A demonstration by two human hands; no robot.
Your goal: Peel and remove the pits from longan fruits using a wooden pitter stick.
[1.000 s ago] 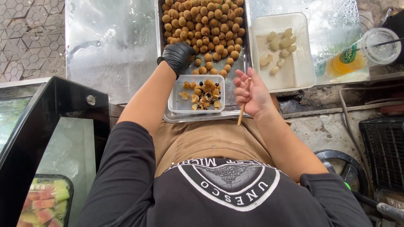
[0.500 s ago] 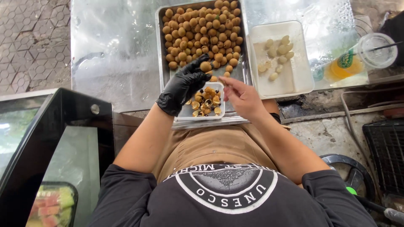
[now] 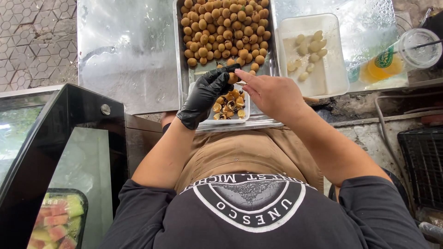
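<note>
Gloved left hand [image 3: 203, 97] pinches one brown longan [image 3: 232, 77] over the small tub of shells [image 3: 229, 104]; bare right hand [image 3: 272, 92] closes in on it, grip hidden, I cannot tell; a slippery fruit could squirt out onto the steel tray [image 3: 178, 55], or juice could spray the peeled pieces in the white container [image 3: 332, 78].

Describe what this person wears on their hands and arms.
The left hand wears a glossy black glove ending at the wrist. The right hand is bare, with no glove. Both forearms are uncovered; black short sleeves end about the elbows. No watch or jewellery shows.
</note>
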